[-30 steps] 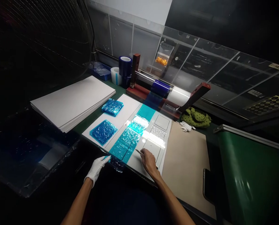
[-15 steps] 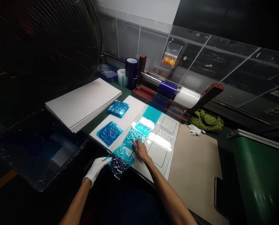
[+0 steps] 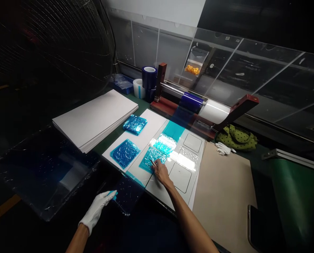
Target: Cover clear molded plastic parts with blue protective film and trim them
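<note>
My left hand [image 3: 97,208], in a white glove, pinches the end of a blue film sheet [image 3: 129,196] that hangs past the front edge of the table. My bare right hand [image 3: 161,171] is closed on a thin pointed tool [image 3: 153,162], its tip over a crinkled blue film square [image 3: 149,161] on the white board [image 3: 151,181]. Behind it a bright blue strip [image 3: 174,130] runs up to the blue film roll [image 3: 191,101]. Two piles of blue film squares [image 3: 125,153] [image 3: 135,124] lie on white paper to the left.
Left of the board is a stack of white sheets [image 3: 96,117]. A red roll stand [image 3: 159,105] is behind, with tape rolls [image 3: 149,77] beside it. Brown board [image 3: 222,182], a phone [image 3: 262,228], a white glove [image 3: 224,148] and a green bag [image 3: 236,137] are at right.
My left hand has moved down and left, drawing the blue film off the front of the board. My right hand stays at nearly the same spot. The view has shifted slightly.
</note>
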{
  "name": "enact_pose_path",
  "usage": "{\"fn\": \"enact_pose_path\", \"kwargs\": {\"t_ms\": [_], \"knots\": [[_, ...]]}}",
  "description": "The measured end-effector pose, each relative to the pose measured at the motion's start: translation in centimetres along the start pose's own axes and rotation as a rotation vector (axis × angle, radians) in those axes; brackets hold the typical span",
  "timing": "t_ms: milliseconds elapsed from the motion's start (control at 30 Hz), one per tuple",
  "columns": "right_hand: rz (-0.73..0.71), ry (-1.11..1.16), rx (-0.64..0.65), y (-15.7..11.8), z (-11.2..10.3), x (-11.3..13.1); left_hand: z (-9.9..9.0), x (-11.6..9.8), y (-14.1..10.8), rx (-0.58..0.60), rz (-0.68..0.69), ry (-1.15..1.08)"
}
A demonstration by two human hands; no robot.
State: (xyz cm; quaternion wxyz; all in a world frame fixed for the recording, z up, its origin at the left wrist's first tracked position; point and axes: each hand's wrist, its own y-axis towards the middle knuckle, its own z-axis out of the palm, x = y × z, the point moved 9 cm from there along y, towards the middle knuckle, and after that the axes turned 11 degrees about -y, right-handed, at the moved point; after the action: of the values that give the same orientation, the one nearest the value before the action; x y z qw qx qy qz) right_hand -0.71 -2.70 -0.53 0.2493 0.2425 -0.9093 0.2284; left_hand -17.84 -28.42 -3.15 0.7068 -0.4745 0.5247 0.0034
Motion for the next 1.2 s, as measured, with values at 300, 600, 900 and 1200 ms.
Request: {"fn": "enact_pose_path", "kwargs": {"t_ms": [300, 600, 900, 1200], "knots": [[0.006, 0.379, -0.102, -3.4, -3.6, -3.1, -3.4, -9.0, 9.5, -0.123, 0.216, -0.132], [0.200, 0.284, -0.218, -6.3, -3.5, -10.2, -2.1, -13.1, 13.3, -0.095, 0.232, -0.001], [0.306, 0.056, -0.150, -6.5, -3.0, -10.4, -2.5, -14.5, 13.2, -0.196, 0.267, 0.007], [0.333, -0.055, -0.028, -5.9, -2.2, -8.5, 3.9, -6.7, 6.9, -0.089, -0.012, -0.227]]}}
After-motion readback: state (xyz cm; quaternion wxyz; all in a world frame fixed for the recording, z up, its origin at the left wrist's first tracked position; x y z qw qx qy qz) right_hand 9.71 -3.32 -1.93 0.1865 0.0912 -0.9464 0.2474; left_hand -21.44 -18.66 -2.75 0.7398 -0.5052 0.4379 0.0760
